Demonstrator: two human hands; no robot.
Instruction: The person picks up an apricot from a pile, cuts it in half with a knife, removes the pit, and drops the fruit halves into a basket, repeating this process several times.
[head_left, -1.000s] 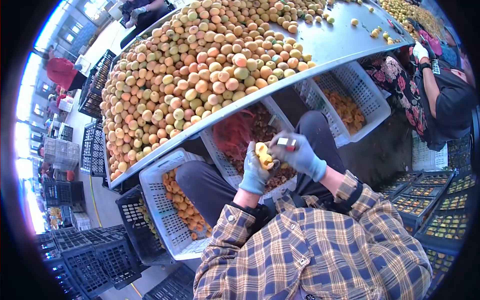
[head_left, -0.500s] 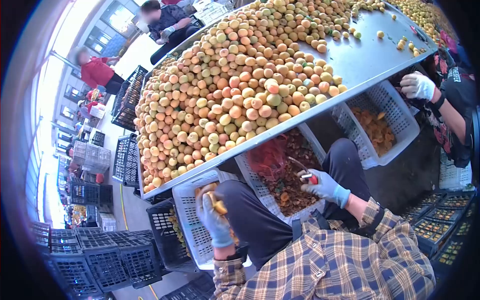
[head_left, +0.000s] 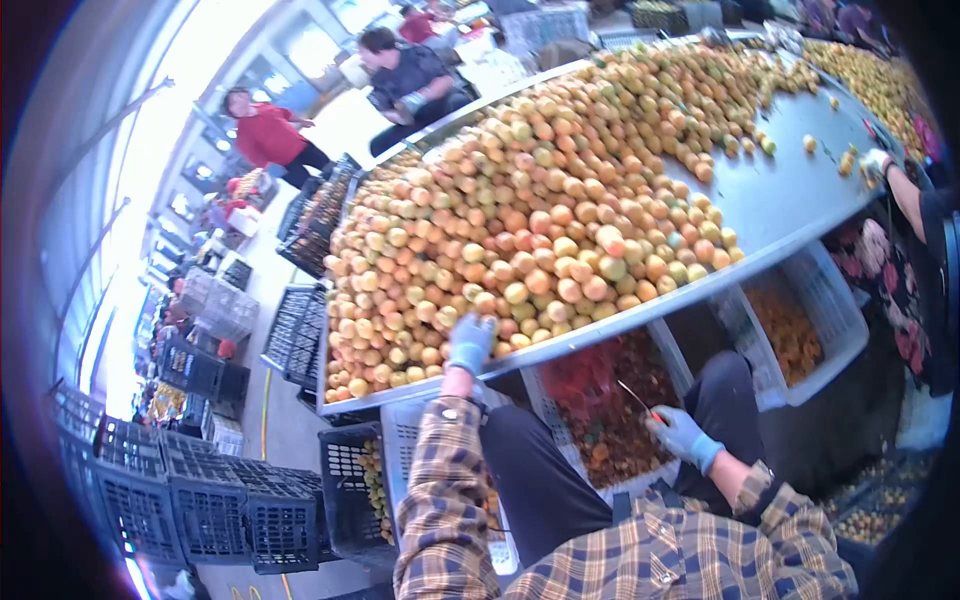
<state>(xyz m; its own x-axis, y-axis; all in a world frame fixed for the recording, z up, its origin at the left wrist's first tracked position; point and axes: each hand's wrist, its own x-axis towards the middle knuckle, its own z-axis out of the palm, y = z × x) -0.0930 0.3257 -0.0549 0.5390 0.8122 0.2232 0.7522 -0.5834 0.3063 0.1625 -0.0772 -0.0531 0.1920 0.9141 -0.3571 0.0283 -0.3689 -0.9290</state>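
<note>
A large heap of apricots [head_left: 520,230] covers the left part of a metal table [head_left: 800,205]. At the near edge, my left hand [head_left: 472,342], in a grey-blue glove, reaches onto the heap with fingers stretched against the fruit. Whether an apricot is in it is hidden. Over my lap, my gloved right hand [head_left: 686,436] is closed around the red handle of a small knife [head_left: 634,397], its thin blade pointing up and left. Below the blade stands a white crate [head_left: 546,420] of brown scraps and red netting.
Another white crate [head_left: 842,318] at right holds orange fruit pieces. A black crate [head_left: 352,520] with yellowish fruit stands left of my leg. Dark crates [head_left: 205,500] are stacked farther left. A co-worker's gloved hand [head_left: 876,165] is at the table's right side.
My left hand has moved up from the white crate by my knee to the apricot heap, and the fruit pieces it held are gone from it. My right hand still grips the knife.
</note>
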